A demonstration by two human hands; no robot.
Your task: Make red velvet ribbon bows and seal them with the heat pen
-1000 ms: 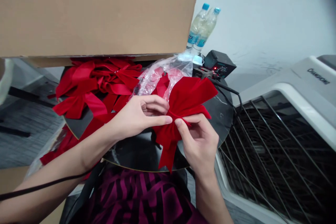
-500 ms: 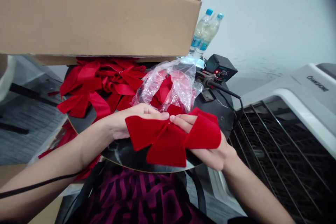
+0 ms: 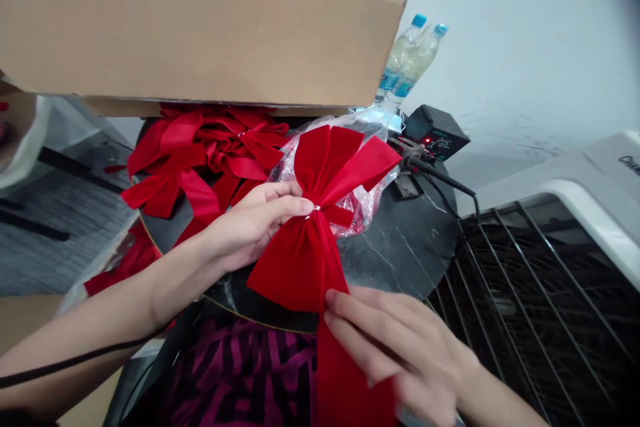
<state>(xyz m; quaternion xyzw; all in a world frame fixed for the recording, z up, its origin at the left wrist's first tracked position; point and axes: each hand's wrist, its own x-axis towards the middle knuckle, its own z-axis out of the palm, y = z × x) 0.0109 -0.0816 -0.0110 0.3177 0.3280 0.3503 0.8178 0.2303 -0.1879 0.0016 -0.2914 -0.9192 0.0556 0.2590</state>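
Note:
A red velvet bow (image 3: 295, 267) is held up over the round dark table (image 3: 395, 247). My left hand (image 3: 260, 217) pinches it at its gathered centre, where a thin shiny tie shows by the thumb. My right hand (image 3: 395, 340) is closed on one long ribbon tail of the same bow, lower down, near the table's front edge. That tail hangs past the edge toward my lap. Behind the bow lies a clear plastic bag (image 3: 367, 210) with red material in it, partly covered by the bow's loops.
More red bows (image 3: 200, 153) are heaped at the table's left. A large cardboard box (image 3: 210, 27) stands behind. Two bottles (image 3: 410, 63), a black control box (image 3: 436, 132) with a lit red light and a corded tool (image 3: 420, 163) sit back right. A white-framed grille appliance (image 3: 550, 267) stands right.
The bow has been turned so its loops and tails point up and down. My right hand has moved from its centre down along a tail. The view has shifted slightly.

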